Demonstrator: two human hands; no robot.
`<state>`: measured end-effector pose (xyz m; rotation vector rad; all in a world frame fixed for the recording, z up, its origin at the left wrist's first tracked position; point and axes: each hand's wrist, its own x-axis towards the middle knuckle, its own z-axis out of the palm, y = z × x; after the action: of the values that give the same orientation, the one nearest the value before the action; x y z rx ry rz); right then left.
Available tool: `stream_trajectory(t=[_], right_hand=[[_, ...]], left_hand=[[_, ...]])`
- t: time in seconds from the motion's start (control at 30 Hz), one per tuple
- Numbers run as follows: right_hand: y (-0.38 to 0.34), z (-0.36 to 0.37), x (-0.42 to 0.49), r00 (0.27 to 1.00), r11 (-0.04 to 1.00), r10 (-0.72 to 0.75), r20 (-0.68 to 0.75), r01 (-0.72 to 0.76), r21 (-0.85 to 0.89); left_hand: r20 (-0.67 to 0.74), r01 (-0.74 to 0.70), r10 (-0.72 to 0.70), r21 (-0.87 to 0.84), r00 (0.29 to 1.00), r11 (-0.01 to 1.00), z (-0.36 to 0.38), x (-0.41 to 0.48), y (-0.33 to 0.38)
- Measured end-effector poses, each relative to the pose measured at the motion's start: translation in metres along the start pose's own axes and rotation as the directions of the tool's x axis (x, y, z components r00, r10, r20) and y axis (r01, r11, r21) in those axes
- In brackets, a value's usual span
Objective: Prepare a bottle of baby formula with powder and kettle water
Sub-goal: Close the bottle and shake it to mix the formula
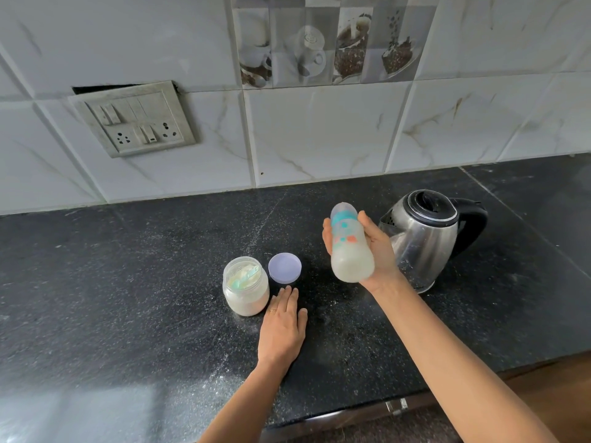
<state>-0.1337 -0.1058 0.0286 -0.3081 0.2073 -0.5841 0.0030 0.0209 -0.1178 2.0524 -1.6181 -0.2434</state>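
Left hand (281,330) lay flat, fingers straight, on counter (128,282) beside powder jar (245,286). Right hand (374,247) wrapped capped baby bottle (350,247), tilted, near kettle (425,238). Light, smooth plastic; mid-body hold judged secure.

A grey switchboard (134,119) sits crooked in the white marble-look wall tiles (319,129), with a dark gap at its top edge. Up and right of it is a coffee-print tile (326,39). Below it lies a speckled black granite countertop (128,266), with pale glare on it below the switchboard
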Motion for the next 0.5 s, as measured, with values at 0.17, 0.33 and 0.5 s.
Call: stream_trajectory(t=[0.17,0.33,0.5], right_hand=[[-0.003,0.007,0.001,1.0,0.996,-0.015,-0.009,0.014,-0.09],[-0.006,0.009,-0.003,0.997,0.987,0.069,0.018,-0.065,-0.144],[-0.001,0.007,-0.002,0.999,0.996,0.037,0.024,-0.035,-0.078]], left_hand=[[-0.005,-0.001,0.001,-0.002,1.0,1.0,0.0,0.001,-0.001],[-0.001,-0.002,0.002,0.005,1.0,1.0,0.0,0.001,-0.001],[0.001,-0.004,0.004,0.002,1.0,1.0,0.0,0.0,0.0]])
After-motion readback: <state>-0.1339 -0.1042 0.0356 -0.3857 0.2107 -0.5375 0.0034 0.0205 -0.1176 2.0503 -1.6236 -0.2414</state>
